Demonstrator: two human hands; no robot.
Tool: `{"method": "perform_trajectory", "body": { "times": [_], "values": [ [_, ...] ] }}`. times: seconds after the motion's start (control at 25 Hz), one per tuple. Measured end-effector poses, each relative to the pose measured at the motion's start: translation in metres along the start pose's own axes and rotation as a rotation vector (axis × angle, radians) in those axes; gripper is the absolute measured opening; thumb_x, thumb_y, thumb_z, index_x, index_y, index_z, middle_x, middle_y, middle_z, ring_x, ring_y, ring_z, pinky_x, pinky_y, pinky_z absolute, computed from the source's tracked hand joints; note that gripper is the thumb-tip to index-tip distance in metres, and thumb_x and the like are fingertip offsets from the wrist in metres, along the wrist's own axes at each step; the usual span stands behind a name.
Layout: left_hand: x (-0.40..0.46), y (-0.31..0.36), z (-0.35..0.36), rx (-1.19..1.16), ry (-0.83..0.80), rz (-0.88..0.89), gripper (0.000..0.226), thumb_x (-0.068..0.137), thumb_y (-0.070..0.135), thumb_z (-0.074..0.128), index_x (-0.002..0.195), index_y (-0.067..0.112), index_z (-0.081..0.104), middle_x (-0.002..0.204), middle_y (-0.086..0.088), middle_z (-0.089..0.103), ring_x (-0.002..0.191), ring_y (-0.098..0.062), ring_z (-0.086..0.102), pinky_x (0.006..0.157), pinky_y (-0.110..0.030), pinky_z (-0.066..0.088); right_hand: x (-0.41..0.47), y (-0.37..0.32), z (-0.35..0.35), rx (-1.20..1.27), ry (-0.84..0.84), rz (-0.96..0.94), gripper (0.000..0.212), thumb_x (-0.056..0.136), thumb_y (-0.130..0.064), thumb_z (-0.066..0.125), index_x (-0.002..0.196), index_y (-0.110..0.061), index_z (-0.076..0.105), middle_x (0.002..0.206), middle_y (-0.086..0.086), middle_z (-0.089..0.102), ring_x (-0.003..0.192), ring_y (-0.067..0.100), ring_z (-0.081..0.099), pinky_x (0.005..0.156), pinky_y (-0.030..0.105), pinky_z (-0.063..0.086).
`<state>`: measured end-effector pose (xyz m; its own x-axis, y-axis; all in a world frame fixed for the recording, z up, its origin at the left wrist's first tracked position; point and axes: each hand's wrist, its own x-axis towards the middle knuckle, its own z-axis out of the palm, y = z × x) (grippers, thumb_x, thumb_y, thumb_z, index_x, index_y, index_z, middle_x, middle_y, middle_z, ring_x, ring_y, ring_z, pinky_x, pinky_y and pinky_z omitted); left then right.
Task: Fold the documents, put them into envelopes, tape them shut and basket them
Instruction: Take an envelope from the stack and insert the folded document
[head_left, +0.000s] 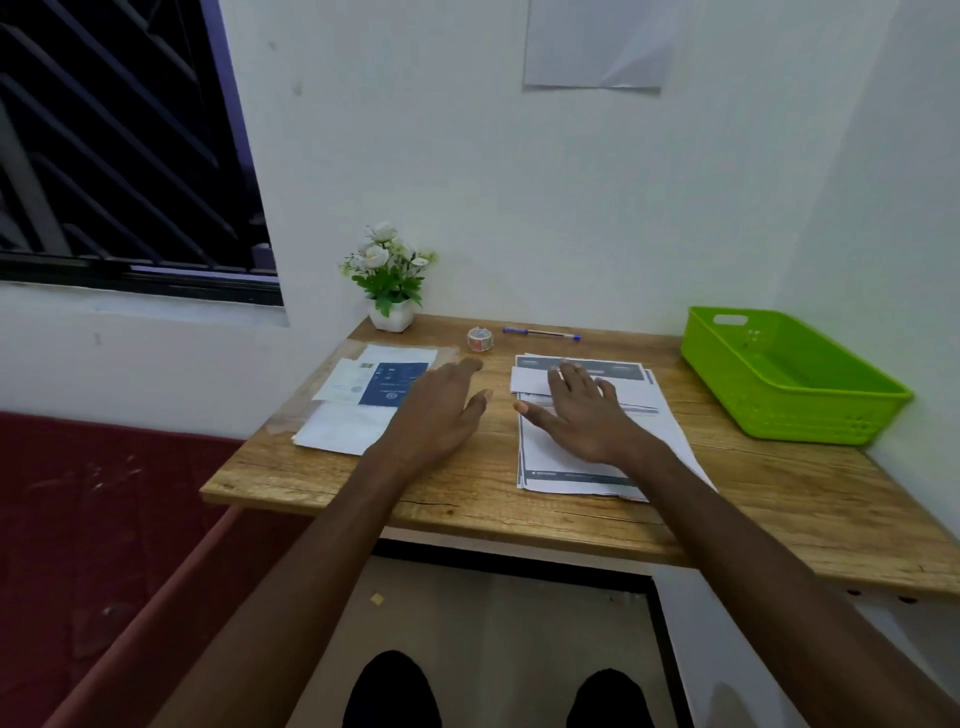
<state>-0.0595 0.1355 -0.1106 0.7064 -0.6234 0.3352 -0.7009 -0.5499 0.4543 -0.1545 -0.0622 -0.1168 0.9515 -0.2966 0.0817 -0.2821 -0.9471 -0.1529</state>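
Wooden desk (727, 499) against a white wall, seen from the head camera. Right hand (587, 415) lies flat with fingers spread wide on the stack of printed documents (561, 467) near the desk's middle, holding nothing; a smaller white sheet (530, 382) lies under its fingertips. Left hand (441, 410) is open, fingers straight and together, over the desk just left of the documents; cannot tell if it touches the wood. Envelopes (343, 431) sit at the desk's left edge, partly under the left hand, with a blue printed one (387, 387) on top. Tape roll (480, 339) and pen (541, 333) lie toward the desk's back edge. Green basket (800, 410) stands at the desk's right end. Flower pot (390, 315) in the desk's back-left corner.
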Motion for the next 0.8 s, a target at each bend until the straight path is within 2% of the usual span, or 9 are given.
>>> {"method": "perform_trajectory", "body": {
  "times": [0.16, 0.32, 0.48, 0.6, 0.72, 0.8],
  "values": [
    [-0.032, -0.027, -0.033, -0.01, 0.17, -0.049, 0.04, 0.098, 0.038, 0.062, 0.135, 0.024, 0.06, 0.132, -0.001, 0.067, 0.123, -0.02, 0.06, 0.104, -0.039, 0.049, -0.005, -0.045, 0.008, 0.005, 0.043, -0.132, 0.088, 0.095, -0.074, 0.024, 0.158, -0.013, 0.023, 0.168, 0.013, 0.013, 0.156, 0.028, 0.007, 0.123, 0.052, 0.005],
    [-0.062, -0.051, -0.053, -0.052, 0.384, -0.138, 0.029, 0.093, 0.021, 0.068, 0.122, 0.017, 0.069, 0.113, 0.0, 0.075, 0.107, -0.019, 0.069, 0.092, -0.034, 0.053, -0.011, -0.089, 0.017, 0.055, 0.073, -0.206, 0.076, 0.098, -0.069, 0.029, 0.153, -0.017, 0.033, 0.165, 0.013, 0.023, 0.153, 0.029, 0.016, 0.122, 0.055, 0.007],
    [-0.083, -0.066, -0.063, 0.018, 0.406, -0.213, 0.04, 0.086, 0.009, 0.067, 0.123, 0.023, 0.069, 0.115, 0.004, 0.075, 0.106, -0.02, 0.069, 0.094, -0.035, 0.052, -0.015, -0.13, 0.028, 0.078, 0.098, -0.293, 0.072, 0.099, -0.066, 0.034, 0.152, -0.018, 0.036, 0.164, 0.01, 0.027, 0.151, 0.029, 0.02, 0.121, 0.053, 0.008],
    [-0.096, -0.076, -0.067, 0.012, 0.403, -0.249, 0.055, 0.074, 0.003, 0.066, 0.123, 0.027, 0.069, 0.121, 0.005, 0.073, 0.111, -0.02, 0.066, 0.098, -0.036, 0.051, -0.017, -0.147, 0.035, 0.085, 0.138, -0.331, 0.07, 0.095, -0.062, 0.049, 0.15, -0.021, 0.039, 0.163, 0.009, 0.03, 0.15, 0.027, 0.023, 0.121, 0.05, 0.01],
    [-0.109, -0.083, -0.063, 0.015, 0.399, -0.221, 0.061, 0.067, 0.001, 0.067, 0.123, 0.026, 0.069, 0.124, 0.002, 0.07, 0.117, -0.022, 0.06, 0.103, -0.044, 0.048, -0.019, -0.157, 0.04, 0.151, 0.194, -0.354, 0.065, 0.088, -0.053, 0.064, 0.143, -0.021, 0.051, 0.156, 0.006, 0.042, 0.144, 0.024, 0.032, 0.118, 0.045, 0.019],
    [-0.114, -0.087, -0.059, 0.012, 0.427, -0.217, 0.057, 0.068, -0.001, 0.067, 0.121, 0.023, 0.069, 0.125, 0.002, 0.069, 0.118, -0.022, 0.058, 0.103, -0.041, 0.047, -0.021, -0.163, 0.042, 0.204, 0.253, -0.368, 0.054, 0.085, -0.045, 0.071, 0.132, -0.021, 0.061, 0.146, 0.003, 0.053, 0.135, 0.021, 0.042, 0.113, 0.041, 0.027]
  ]
}}
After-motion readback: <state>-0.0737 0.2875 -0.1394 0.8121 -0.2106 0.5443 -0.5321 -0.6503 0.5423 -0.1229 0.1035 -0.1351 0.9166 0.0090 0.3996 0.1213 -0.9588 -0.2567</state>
